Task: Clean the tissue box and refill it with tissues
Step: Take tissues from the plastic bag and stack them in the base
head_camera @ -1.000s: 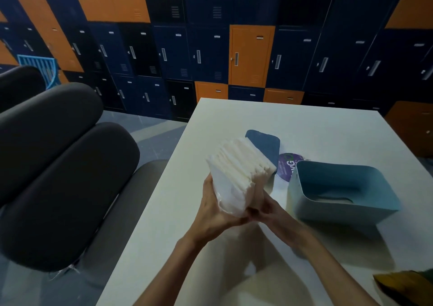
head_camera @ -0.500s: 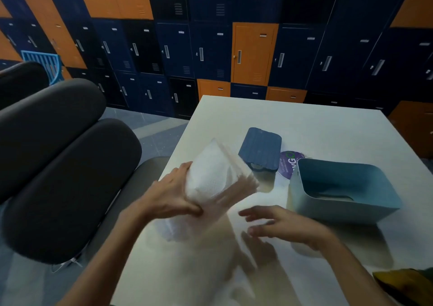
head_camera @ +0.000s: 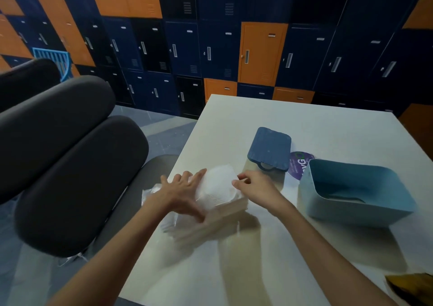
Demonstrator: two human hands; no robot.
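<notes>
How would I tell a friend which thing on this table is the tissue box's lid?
Start at the white table, then find the pale blue open plastic tub on its right. Just beyond the tub's left end lies a dark blue, flat plastic lid. It is darker than the tub, ribbed, with a rounded notch in its near edge.

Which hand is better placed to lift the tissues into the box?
Likely right: the right hand pinches the tissues on the side facing the box; the left hand lies flat on their far side.
</notes>
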